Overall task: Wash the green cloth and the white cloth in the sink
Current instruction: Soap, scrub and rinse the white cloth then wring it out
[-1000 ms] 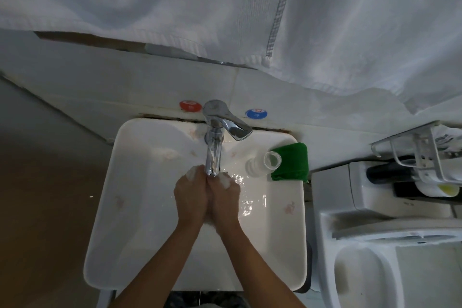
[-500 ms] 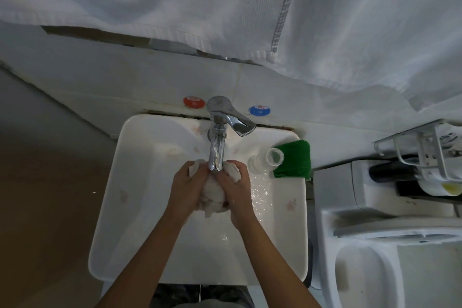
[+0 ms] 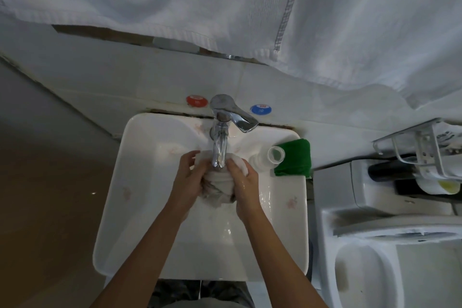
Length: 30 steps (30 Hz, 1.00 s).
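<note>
Hands spread since 1s ago, 2 hands: left hand [image 3: 188, 180], right hand [image 3: 243, 182], 1 white cloth [image 3: 218, 189]

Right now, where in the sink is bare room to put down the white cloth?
The left half of the sink is bare, and so is the near part between the forearms. The right back corner is crowded: a bottle and the green cloth. Both hands hold the white cloth under the tap.

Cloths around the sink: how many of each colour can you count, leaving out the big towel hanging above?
White cloth: 1, bunched between both hands under the tap
Green cloth: 1, folded on the sink's right rim
Total: 2
</note>
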Available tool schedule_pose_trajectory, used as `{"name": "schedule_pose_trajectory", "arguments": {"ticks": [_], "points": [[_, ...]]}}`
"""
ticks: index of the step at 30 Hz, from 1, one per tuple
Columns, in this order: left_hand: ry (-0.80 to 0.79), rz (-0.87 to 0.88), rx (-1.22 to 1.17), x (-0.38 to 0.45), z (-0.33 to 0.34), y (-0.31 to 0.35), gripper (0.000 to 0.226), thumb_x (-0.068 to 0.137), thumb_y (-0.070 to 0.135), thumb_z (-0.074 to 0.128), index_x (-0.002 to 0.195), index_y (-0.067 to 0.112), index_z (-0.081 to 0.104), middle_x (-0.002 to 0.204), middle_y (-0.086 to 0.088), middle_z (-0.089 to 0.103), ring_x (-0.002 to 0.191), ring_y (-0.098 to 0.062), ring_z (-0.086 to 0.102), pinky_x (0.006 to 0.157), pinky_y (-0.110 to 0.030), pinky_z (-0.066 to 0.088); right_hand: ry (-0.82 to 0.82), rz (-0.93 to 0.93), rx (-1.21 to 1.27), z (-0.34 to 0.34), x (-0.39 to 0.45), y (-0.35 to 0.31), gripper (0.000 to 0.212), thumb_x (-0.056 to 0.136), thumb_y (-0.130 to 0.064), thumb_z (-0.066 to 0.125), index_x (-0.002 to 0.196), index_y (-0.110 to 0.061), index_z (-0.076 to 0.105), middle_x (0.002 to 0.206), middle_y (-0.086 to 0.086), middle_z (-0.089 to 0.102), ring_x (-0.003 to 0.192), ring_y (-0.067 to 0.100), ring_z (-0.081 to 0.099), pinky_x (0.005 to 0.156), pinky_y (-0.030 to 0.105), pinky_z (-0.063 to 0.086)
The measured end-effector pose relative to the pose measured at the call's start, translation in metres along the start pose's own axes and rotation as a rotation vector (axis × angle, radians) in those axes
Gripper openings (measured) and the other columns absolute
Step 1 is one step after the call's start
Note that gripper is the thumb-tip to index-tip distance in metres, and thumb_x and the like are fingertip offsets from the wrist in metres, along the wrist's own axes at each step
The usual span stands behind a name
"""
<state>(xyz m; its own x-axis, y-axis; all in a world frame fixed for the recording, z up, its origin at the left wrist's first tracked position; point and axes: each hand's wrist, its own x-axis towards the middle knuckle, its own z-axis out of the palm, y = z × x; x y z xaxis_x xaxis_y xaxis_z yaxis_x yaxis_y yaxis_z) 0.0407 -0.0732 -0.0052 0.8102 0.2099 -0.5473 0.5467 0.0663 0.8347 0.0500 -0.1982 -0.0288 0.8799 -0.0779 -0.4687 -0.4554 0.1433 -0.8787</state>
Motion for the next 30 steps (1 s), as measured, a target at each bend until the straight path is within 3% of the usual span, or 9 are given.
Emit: {"name": "schedule_pose_trajectory", "arguments": {"ticks": [3,6,8,12,16,20,22,25,30], "points": [[0.011,0.118,0.095,-0.003,-0.004,-0.004,0.032,0.099,0.023,0.047,0.128,0.036,0.040,0.102,0.005,0.059,0.088,-0.005,0.060,0.065,-0.014,0.050,0.025,0.004,-0.012,-0.001,-0.002,0.001,0.030,0.077,-0.035,0.073,0.103,-0.021,0.067,0.104,0.008,0.070,0.098,0.025,0.067,0.083,0.037,0.057],[0.100,0.159,0.246,0.001,-0.003,-0.016,0.020,0.101,0.032,0.039,0.118,0.034,0.051,0.105,0.000,0.065,0.097,-0.019,0.062,0.088,-0.039,0.051,-0.048,0.009,-0.014,0.001,-0.006,0.005,0.037,0.070,-0.045,0.070,0.094,-0.017,0.072,0.098,0.016,0.071,0.089,0.023,0.066,0.083,0.044,0.054],[0.109,0.114,0.231,-0.001,0.001,-0.019,0.033,0.095,0.051,0.034,0.111,0.033,0.056,0.112,0.000,0.065,0.104,-0.022,0.061,0.096,-0.048,0.046,-0.062,0.002,-0.045,0.004,-0.008,0.006,0.035,0.071,-0.047,0.066,0.089,-0.018,0.072,0.093,0.016,0.071,0.086,0.022,0.066,0.083,0.046,0.054],[0.054,0.004,0.245,-0.008,0.012,-0.020,0.044,0.077,0.075,0.033,0.106,0.047,0.049,0.104,0.010,0.064,0.098,-0.018,0.063,0.089,-0.051,0.051,-0.038,0.017,-0.086,0.011,-0.006,0.007,0.026,0.084,-0.040,0.061,0.095,-0.019,0.071,0.098,0.009,0.072,0.092,0.020,0.068,0.084,0.039,0.056],[0.048,0.010,0.265,-0.018,0.020,-0.016,0.069,0.063,0.084,0.034,0.113,0.038,0.047,0.105,0.005,0.064,0.098,-0.019,0.063,0.091,-0.048,0.050,-0.015,0.084,-0.144,0.020,-0.004,0.006,0.026,0.098,-0.041,0.047,0.092,-0.025,0.067,0.099,0.000,0.070,0.095,0.015,0.066,0.086,0.032,0.053],[0.074,0.032,0.322,-0.014,0.023,-0.013,0.055,0.075,0.073,0.037,0.117,0.039,0.049,0.108,0.003,0.063,0.099,-0.018,0.062,0.092,-0.049,0.049,0.001,0.010,-0.226,0.028,-0.007,0.014,0.041,0.084,-0.060,0.040,0.096,-0.030,0.065,0.105,0.000,0.067,0.101,0.018,0.064,0.092,0.042,0.051],[0.102,0.006,0.323,-0.009,0.023,-0.015,0.046,0.080,0.070,0.037,0.111,0.040,0.050,0.104,0.003,0.064,0.096,-0.019,0.063,0.089,-0.050,0.050,0.025,0.020,-0.242,0.029,-0.008,0.017,0.038,0.089,-0.054,0.039,0.100,-0.029,0.064,0.102,-0.006,0.067,0.097,0.012,0.064,0.093,0.043,0.051],[0.184,-0.023,0.319,-0.006,0.024,-0.014,0.034,0.091,0.056,0.039,0.103,0.027,0.054,0.094,0.000,0.065,0.087,-0.021,0.063,0.083,-0.046,0.052,0.047,0.030,-0.254,0.031,-0.011,0.015,0.032,0.086,-0.050,0.040,0.087,-0.030,0.065,0.091,-0.007,0.069,0.086,0.009,0.065,0.085,0.038,0.053],[0.257,-0.004,0.318,-0.006,0.030,-0.008,0.030,0.092,0.034,0.046,0.068,0.018,0.055,0.075,-0.004,0.064,0.071,-0.023,0.060,0.065,-0.035,0.046,0.082,0.099,-0.181,0.032,-0.009,0.011,0.027,0.076,-0.044,0.058,0.071,-0.019,0.066,0.075,0.007,0.069,0.071,0.014,0.063,0.069,0.040,0.054]]}}
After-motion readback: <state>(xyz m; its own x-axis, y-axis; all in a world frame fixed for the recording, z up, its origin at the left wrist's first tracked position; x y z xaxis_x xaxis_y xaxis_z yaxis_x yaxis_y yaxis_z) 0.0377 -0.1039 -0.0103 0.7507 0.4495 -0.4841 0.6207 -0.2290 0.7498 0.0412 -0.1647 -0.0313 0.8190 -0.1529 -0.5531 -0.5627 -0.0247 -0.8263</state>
